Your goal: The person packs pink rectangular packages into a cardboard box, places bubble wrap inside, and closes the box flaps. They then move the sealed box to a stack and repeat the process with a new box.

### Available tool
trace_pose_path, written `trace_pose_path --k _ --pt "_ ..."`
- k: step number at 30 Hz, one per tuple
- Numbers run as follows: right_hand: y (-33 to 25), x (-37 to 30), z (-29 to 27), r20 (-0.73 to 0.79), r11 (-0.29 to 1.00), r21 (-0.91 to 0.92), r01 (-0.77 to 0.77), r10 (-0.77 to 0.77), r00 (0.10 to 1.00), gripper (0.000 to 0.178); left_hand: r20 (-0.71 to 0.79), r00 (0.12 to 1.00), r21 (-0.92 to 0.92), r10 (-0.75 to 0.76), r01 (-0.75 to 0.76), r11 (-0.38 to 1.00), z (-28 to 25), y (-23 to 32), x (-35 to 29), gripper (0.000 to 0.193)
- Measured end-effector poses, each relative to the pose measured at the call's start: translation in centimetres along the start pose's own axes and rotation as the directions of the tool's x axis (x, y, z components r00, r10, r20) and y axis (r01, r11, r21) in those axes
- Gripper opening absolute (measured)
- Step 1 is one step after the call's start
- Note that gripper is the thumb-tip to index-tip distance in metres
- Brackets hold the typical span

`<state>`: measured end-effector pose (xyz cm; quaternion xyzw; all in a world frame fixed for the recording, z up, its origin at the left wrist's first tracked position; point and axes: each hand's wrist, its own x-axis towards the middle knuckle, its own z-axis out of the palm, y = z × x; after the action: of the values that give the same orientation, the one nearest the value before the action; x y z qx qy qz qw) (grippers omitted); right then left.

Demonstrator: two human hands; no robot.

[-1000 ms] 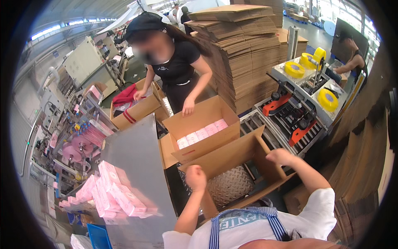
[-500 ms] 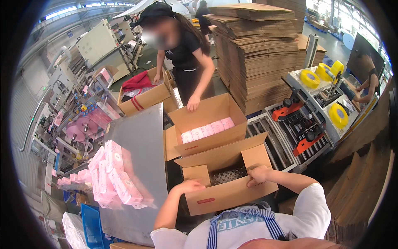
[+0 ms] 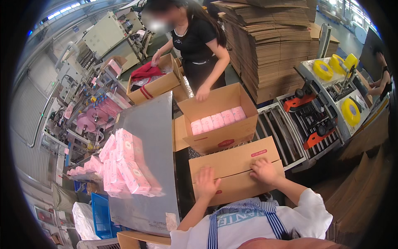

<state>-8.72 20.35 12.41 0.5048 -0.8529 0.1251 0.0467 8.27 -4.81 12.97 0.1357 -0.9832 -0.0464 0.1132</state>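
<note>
In front of me stands a brown cardboard box (image 3: 232, 159) with its two long flaps folded down and meeting along a seam. My left hand (image 3: 207, 182) lies flat on the left part of the flaps, fingers spread. On the right part, my right hand (image 3: 264, 171) rests with its fingers slightly bent over the seam, holding nothing. Just beyond is a second, open cardboard box (image 3: 230, 137) with a row of several pink wrapped packs (image 3: 218, 120) inside. A co-worker's hand (image 3: 202, 93) touches that box's far-left edge.
A grey metal table (image 3: 153, 118) at the left carries a pile of pink packs (image 3: 124, 162). To the right, a roller conveyor (image 3: 280, 132) leads to a taping machine with yellow tape rolls (image 3: 351, 111). Tall stacks of flat cardboard (image 3: 273, 54) stand behind. A blue crate (image 3: 100, 216) is at lower left.
The near box's raised flaps are now folded down over its opening. Both my hands moved from its near edge and right flap onto the flaps. The whole view shifted slightly.
</note>
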Motion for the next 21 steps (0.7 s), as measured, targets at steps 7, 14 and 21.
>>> trace_pose_path --k 7,14,21 --pt "5.4 -0.5 7.4 -0.246 0.644 0.642 -0.416 0.687 0.683 0.015 0.226 0.83 -0.08 -0.509 0.537 0.84 3.6 -14.6 -3.3 0.067" --pt "8.0 -10.6 21.2 0.631 -0.071 0.658 -0.749 0.595 0.498 0.056 0.229 0.772 -0.426 -0.593 0.627 0.652 9.4 -23.8 -5.9 0.074" --pt "16.0 -10.4 -9.8 0.332 0.032 0.898 -0.439 0.606 0.723 0.031 0.774 0.609 -0.583 -0.172 0.581 -0.568 7.5 1.2 0.6 0.07"
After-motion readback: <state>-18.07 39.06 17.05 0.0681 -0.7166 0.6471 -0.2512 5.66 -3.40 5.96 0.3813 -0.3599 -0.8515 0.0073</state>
